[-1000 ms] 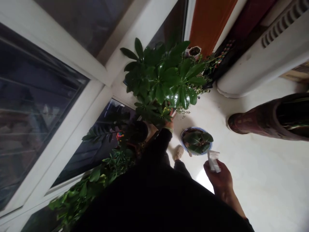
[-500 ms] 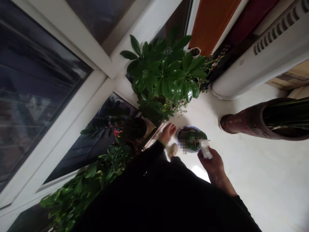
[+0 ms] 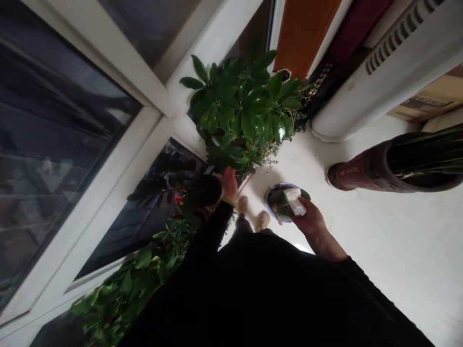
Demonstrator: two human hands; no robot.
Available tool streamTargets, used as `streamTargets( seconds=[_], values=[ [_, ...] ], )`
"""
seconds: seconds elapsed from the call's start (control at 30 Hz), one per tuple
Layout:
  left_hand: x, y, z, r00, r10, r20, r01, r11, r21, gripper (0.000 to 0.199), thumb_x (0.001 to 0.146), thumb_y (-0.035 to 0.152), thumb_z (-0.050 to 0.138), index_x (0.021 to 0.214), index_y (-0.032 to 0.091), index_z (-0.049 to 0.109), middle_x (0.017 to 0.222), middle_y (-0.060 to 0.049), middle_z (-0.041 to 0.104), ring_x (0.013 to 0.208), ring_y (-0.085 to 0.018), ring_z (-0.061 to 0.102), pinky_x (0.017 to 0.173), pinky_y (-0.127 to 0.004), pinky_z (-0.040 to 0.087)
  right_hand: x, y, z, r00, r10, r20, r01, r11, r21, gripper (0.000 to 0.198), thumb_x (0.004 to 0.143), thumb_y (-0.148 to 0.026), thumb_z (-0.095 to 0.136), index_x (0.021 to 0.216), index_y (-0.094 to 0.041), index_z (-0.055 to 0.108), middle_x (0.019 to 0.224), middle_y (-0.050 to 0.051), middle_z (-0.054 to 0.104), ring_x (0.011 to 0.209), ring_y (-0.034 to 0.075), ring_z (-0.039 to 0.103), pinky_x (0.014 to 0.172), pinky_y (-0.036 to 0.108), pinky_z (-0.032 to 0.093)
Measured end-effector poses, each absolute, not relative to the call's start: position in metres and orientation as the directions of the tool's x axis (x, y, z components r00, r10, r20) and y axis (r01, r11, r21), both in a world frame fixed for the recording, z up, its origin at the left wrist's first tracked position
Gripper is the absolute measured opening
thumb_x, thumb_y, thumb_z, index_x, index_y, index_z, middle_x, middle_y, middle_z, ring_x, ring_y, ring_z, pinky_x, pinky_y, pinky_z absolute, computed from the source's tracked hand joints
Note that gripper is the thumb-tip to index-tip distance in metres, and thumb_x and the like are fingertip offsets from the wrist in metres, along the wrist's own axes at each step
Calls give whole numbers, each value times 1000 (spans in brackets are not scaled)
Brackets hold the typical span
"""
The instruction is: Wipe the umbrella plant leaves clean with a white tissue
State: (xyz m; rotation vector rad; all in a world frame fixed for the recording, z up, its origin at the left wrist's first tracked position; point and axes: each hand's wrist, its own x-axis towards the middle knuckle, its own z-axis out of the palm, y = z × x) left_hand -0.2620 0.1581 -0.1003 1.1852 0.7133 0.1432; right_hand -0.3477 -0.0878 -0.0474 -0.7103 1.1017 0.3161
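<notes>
Our right hand (image 3: 308, 221) grips a white wad (image 3: 295, 201), not yet released; we cannot tell whether our left hand (image 3: 229, 185) grasps the leafy plant (image 3: 241, 113).

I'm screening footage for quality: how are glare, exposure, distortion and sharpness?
Head view: glare on the large plant; head view: dark clothing nearly featureless; head view: tall vase seems stretched rightward; head view: white wad in the right hand looks soft.

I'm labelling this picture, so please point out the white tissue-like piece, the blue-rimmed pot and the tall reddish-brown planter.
White tissue-like piece (image 3: 295, 202), head view: middle of its visible face.
Blue-rimmed pot (image 3: 266, 199), head view: left side of its rim.
Tall reddish-brown planter (image 3: 367, 166), head view: its outer wall.
</notes>
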Motion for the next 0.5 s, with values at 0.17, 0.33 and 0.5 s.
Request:
streamTargets(
  seconds=[0.17,0.33,0.5],
  values=[
    [-248,162,-86,871,211,-443,323,432,842,26,107,35,56,121,23,74,129,-10,79,129,-23,74,119,-46,56,-348,-78,-42,449,-93,-889,-574,732,-367,15,83,-12,62,92,-23,68,79,1,75,70,16,71,55,24,64],
    [-222,163,-77,875,34,-482,421,439,794,38,108,46,51,134,28,72,140,-11,76,136,-28,70,110,-52,60,-344,-63,-50,541,-84,-836,-581,682,-445,9,83,-16,74,91,-19,72,83,3,76,68,15,70,58,24,63],
    [-211,150,-69,875,-1,-483,441,409,799,40,106,50,55,136,30,72,144,-9,74,151,-32,58,116,-60,54,-320,-38,-60,677,-150,-720,-517,599,-611,19,80,-33,87,82,-21,72,75,1,70,67,16,65,60,27,60]
  ],
)
